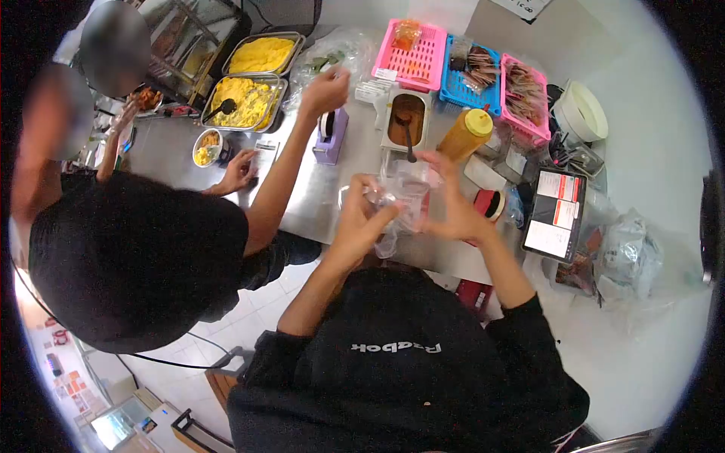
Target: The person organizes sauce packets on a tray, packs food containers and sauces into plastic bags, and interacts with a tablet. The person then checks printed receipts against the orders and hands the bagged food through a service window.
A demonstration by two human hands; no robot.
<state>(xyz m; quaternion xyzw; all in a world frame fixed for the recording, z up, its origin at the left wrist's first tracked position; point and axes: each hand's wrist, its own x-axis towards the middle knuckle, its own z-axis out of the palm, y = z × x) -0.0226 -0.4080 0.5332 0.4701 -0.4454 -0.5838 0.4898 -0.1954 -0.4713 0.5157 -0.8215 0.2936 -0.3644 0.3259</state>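
Observation:
Above the front edge of the metal counter, my left hand (364,219) pinches one side of a clear plastic bag (408,198). My right hand (455,202) curls around the bag's other side, and the film spreads between the two. Whatever may be inside the bag is hard to make out. Just beyond it stands a metal container of brown sauce (396,134) with a dark ladle (410,143) leaning in it. A yellow squeeze bottle (466,134) is close to my right hand. A red tape dispenser (489,205) is further right.
A co-worker's arm (281,177) reaches across at the left, near a purple tape dispenser (330,136) and a food bowl (206,148). Trays of yellow food (242,102), a pink basket (411,54) and a blue basket (470,89) line the back. A tablet (555,215) stands right.

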